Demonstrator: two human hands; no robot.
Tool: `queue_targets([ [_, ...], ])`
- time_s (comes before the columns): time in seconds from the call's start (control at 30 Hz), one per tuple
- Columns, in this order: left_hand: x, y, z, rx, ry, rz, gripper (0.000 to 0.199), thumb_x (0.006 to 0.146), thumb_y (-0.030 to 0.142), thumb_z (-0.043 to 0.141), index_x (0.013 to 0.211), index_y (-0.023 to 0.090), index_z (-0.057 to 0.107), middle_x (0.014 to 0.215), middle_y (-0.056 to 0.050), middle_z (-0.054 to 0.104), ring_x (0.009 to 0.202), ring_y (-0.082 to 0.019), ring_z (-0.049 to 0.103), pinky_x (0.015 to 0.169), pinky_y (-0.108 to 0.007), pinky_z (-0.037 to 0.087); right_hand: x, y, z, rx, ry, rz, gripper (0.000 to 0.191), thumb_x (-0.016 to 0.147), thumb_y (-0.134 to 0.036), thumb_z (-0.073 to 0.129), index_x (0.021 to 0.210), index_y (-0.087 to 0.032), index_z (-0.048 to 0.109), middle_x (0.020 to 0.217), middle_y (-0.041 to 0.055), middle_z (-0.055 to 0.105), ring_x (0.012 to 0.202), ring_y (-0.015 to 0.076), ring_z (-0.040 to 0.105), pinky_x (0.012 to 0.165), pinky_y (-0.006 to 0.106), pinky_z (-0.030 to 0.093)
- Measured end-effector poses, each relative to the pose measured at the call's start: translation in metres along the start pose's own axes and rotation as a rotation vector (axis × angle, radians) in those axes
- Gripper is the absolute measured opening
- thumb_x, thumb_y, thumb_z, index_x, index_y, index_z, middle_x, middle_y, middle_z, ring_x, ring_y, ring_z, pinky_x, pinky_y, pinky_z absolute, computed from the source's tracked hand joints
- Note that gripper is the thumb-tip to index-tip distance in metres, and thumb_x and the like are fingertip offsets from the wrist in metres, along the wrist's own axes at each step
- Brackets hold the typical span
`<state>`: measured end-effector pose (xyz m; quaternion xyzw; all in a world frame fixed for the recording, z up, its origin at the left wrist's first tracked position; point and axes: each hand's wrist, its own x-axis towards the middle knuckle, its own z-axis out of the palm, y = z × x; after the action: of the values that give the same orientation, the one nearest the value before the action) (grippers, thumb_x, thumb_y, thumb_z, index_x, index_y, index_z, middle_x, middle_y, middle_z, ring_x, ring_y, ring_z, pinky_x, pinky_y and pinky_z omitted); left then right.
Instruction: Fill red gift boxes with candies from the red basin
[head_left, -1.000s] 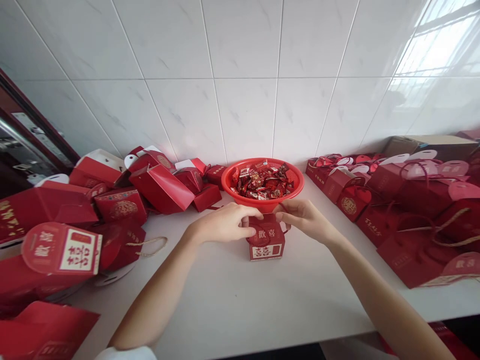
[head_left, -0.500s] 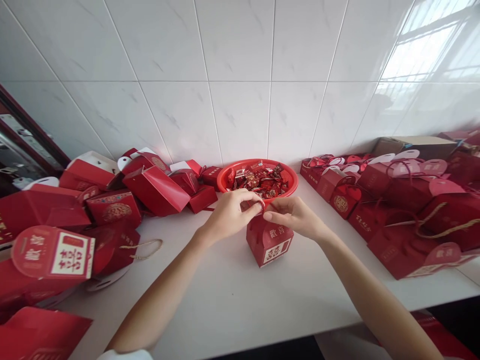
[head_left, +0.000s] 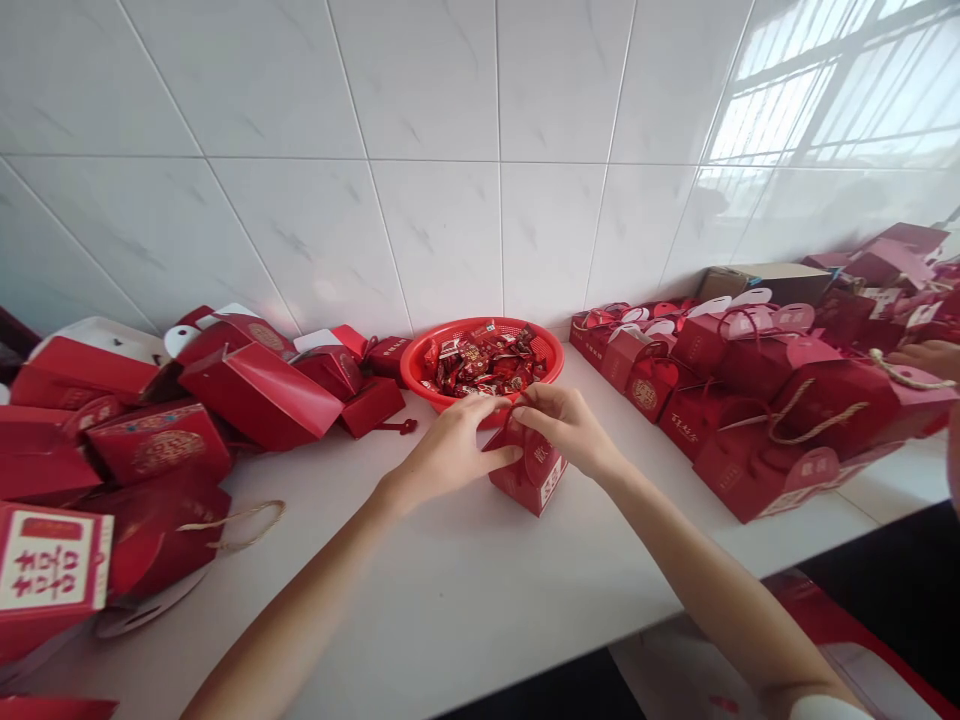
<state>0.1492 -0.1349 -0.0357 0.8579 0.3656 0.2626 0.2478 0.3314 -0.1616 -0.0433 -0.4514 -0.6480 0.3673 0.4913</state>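
A small red gift box (head_left: 517, 484) with a rounded top flap and a white label stands on the table in front of me. My right hand (head_left: 566, 428) pinches the thin red cord handle (head_left: 514, 420) at the top of the box. My left hand (head_left: 466, 447) is around the box's upper left side, thumb on the near face and fingers behind. Its fingertips are partly hidden. Just behind the hands stands a red plastic basket (head_left: 557, 362) of wrapped candies (head_left: 480, 362).
Opened red boxes (head_left: 259, 395) lie piled on the left of the white table (head_left: 450, 610). Closed boxes with cord handles (head_left: 739, 470) stand in rows on the right. Another person's hand (head_left: 930, 358) is at the right edge near a rope handle. A tiled wall rises behind.
My left hand has moved from the cord down to the box's side, its thumb lowered. The box has turned slightly. The view has swung right, bringing another person's hand into sight.
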Motion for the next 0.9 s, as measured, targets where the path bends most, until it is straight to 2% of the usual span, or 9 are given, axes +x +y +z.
queue_targets([
  [0.1, 0.002, -0.003, 0.015, 0.014, -0.105, -0.031, 0.017, 0.083, 0.034, 0.063, 0.094, 0.02, 0.063, 0.1, -0.004, 0.067, 0.095, -0.024, 0.065, 0.08, -0.033, 0.054, -0.001, 0.002, 0.0, -0.01, -0.018, 0.0, 0.022, 0.077, -0.032, 0.058, 0.063, -0.021, 0.046, 0.063, -0.0031, 0.049, 0.061, 0.012, 0.045, 0.056, 0.026, 0.034],
  [0.2, 0.003, -0.008, 0.029, 0.025, -0.088, -0.064, 0.014, 0.083, 0.033, 0.06, 0.086, 0.02, 0.06, 0.097, -0.004, 0.063, 0.087, -0.022, 0.064, 0.075, -0.032, 0.053, -0.004, 0.008, 0.001, -0.015, 0.01, 0.005, 0.022, 0.076, -0.03, 0.057, 0.062, -0.021, 0.043, 0.062, -0.0037, 0.049, 0.061, 0.0117, 0.046, 0.057, 0.026, 0.035],
  [0.33, 0.005, -0.015, 0.037, -0.007, -0.122, -0.043, 0.019, 0.084, 0.037, 0.061, 0.092, 0.02, 0.064, 0.101, -0.005, 0.061, 0.094, -0.023, 0.063, 0.082, -0.034, 0.054, -0.008, 0.014, -0.001, 0.044, 0.063, 0.017, 0.021, 0.077, -0.033, 0.059, 0.064, -0.021, 0.048, 0.063, -0.0027, 0.052, 0.062, 0.013, 0.05, 0.058, 0.027, 0.039],
  [0.43, 0.006, -0.017, 0.038, -0.035, -0.119, -0.009, 0.045, 0.081, 0.047, 0.068, 0.118, 0.022, 0.061, 0.12, -0.009, 0.061, 0.113, -0.028, 0.06, 0.093, -0.04, 0.052, -0.009, 0.015, -0.007, 0.093, 0.113, 0.018, 0.019, 0.078, -0.036, 0.062, 0.07, -0.019, 0.057, 0.067, -0.0007, 0.058, 0.065, 0.0144, 0.054, 0.063, 0.028, 0.043],
  [0.53, 0.005, -0.014, 0.042, -0.042, 0.077, 0.068, 0.06, 0.081, 0.047, 0.07, 0.134, 0.023, 0.052, 0.138, -0.011, 0.053, 0.13, -0.03, 0.05, 0.107, -0.045, 0.045, -0.009, 0.013, -0.02, 0.108, 0.181, 0.019, 0.022, 0.078, -0.04, 0.065, 0.073, -0.019, 0.06, 0.067, 0.0002, 0.06, 0.065, 0.0145, 0.054, 0.061, 0.028, 0.043],
  [0.6, 0.002, -0.013, 0.049, -0.042, 0.282, 0.158, 0.047, 0.086, 0.04, 0.063, 0.128, 0.022, 0.055, 0.133, -0.012, 0.056, 0.128, -0.028, 0.051, 0.111, -0.045, 0.042, -0.006, 0.011, -0.032, 0.109, 0.224, 0.009, 0.025, 0.077, -0.043, 0.068, 0.073, -0.019, 0.061, 0.066, 0.0003, 0.06, 0.063, 0.0143, 0.054, 0.059, 0.027, 0.042],
  [0.67, -0.004, -0.012, 0.062, -0.041, 0.398, 0.283, 0.03, 0.088, 0.033, 0.057, 0.116, 0.02, 0.06, 0.12, -0.012, 0.061, 0.117, -0.026, 0.057, 0.107, -0.043, 0.045, 0.0, 0.009, -0.048, 0.107, 0.265, -0.013, 0.028, 0.076, -0.045, 0.07, 0.073, -0.019, 0.061, 0.065, 0.0004, 0.061, 0.06, 0.014, 0.054, 0.056, 0.027, 0.042],
  [0.73, -0.012, -0.013, 0.078, -0.056, 0.332, 0.409, 0.02, 0.088, 0.027, 0.055, 0.104, 0.021, 0.064, 0.106, -0.011, 0.063, 0.104, -0.023, 0.062, 0.097, -0.039, 0.051, 0.012, 0.005, -0.067, 0.092, 0.311, -0.041, 0.03, 0.075, -0.047, 0.073, 0.073, -0.02, 0.06, 0.064, 0.0001, 0.061, 0.056, 0.013, 0.053, 0.051, 0.026, 0.041],
  [0.9, -0.03, -0.021, 0.124, -0.18, -0.026, 0.548, 0.015, 0.087, 0.018, 0.052, 0.093, 0.019, 0.066, 0.097, -0.01, 0.066, 0.087, -0.017, 0.065, 0.079, -0.029, 0.056, 0.07, -0.023, -0.13, -0.003, 0.468, -0.129, 0.022, 0.081, -0.032, 0.073, 0.072, -0.018, 0.058, 0.061, -0.0015, 0.057, 0.047, 0.0085, 0.049, 0.044, 0.022, 0.037],
])
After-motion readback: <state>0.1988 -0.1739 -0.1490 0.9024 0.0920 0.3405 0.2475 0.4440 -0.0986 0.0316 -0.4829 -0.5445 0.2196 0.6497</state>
